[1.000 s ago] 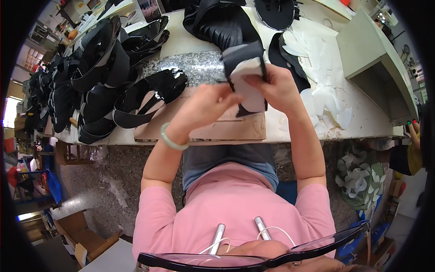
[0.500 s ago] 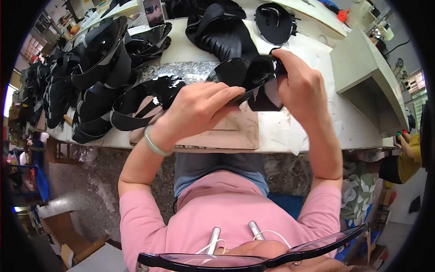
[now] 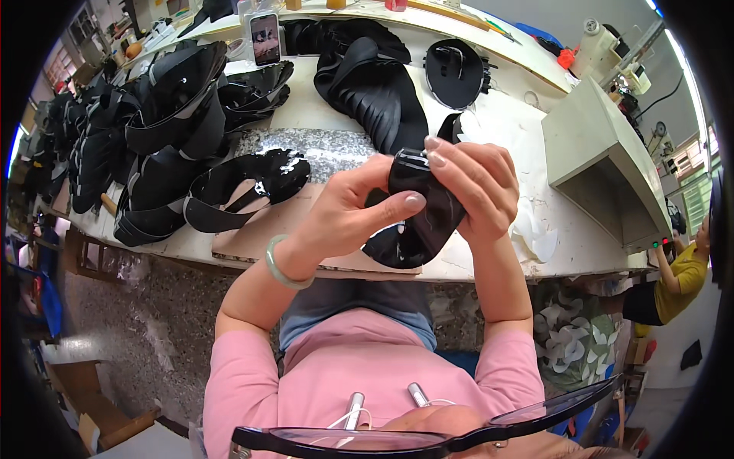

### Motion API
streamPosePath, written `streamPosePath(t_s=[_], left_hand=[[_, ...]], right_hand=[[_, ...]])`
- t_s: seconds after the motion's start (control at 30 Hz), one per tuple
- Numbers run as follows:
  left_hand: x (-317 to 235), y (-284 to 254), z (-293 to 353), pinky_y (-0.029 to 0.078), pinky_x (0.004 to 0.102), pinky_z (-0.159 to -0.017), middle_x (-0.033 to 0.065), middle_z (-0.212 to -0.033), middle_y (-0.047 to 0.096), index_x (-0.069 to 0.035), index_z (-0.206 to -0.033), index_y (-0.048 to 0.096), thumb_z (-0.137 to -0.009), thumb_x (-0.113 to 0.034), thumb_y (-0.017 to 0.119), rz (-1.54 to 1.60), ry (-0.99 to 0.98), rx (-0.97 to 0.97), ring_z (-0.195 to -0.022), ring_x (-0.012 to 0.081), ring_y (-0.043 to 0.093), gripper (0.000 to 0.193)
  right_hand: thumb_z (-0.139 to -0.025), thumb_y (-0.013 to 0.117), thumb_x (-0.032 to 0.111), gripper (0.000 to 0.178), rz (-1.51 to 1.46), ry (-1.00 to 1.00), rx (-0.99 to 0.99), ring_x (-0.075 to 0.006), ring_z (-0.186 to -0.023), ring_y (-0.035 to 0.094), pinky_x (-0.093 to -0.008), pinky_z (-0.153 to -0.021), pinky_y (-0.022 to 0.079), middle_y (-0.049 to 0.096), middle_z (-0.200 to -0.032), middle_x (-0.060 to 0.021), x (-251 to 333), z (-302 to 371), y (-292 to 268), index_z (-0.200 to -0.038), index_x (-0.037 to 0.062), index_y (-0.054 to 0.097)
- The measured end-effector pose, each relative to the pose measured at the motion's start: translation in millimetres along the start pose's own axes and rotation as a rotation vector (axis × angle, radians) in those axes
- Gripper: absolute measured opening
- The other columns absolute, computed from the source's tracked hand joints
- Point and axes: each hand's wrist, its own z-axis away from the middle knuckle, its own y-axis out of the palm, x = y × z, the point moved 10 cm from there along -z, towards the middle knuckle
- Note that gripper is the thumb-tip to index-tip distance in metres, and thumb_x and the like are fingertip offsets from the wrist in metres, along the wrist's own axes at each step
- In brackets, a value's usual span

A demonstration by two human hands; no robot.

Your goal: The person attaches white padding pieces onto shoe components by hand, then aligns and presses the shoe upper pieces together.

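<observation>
A glossy black shoe upper is held over the near part of the worktable, curled round with its shiny side toward me. My left hand pinches its left edge, the thumb in front and the fingers mostly hidden behind. On the other side my right hand is closed around its upper right part, fingertips along the top edge. Just left of my hands another glossy black upper rests on the table. Behind them lies a fanned stack of black pieces.
Black uppers are heaped at the left. A speckled stone slab and a tan board lie on the white table. A phone stands behind. A beige metal hood occupies the right; a person in yellow is beyond.
The upper has been turned and brought lower and nearer to me. My right hand has moved left and down, closer to my left hand, whose thumb now presses the upper's front.
</observation>
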Motion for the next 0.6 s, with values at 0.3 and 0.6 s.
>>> streamPosePath(t_s=[0.3,0.6], left_hand=[[13.5,4.5,29.2,0.049,0.0224,-0.08,0.0032,-0.103,0.063,0.005,-0.116,0.059,-0.095,-0.01,0.058,0.22,-0.067,0.03,-0.09,0.0067,0.057,0.026],[6.0,6.3,39.3,0.042,0.0173,-0.072,-0.0022,-0.093,0.058,0.002,-0.106,0.06,-0.098,-0.015,0.055,0.214,-0.069,-0.094,-0.083,0.0029,0.05,0.019]], right_hand=[[-0.065,0.066,-0.004,0.033,-0.251,0.189,0.025,-0.032,-0.084,0.069,-0.0381,-0.075,0.057,0.068,-0.092,-0.0166,-12.2,39.9,22.3,-0.098,-0.0041,0.066],[-0.069,0.068,0.005,0.033,-0.235,0.068,-0.018,-0.03,-0.087,0.069,-0.0392,-0.078,0.056,0.068,-0.095,-0.0149,11.0,32.8,13.5,-0.101,-0.0012,0.067]])
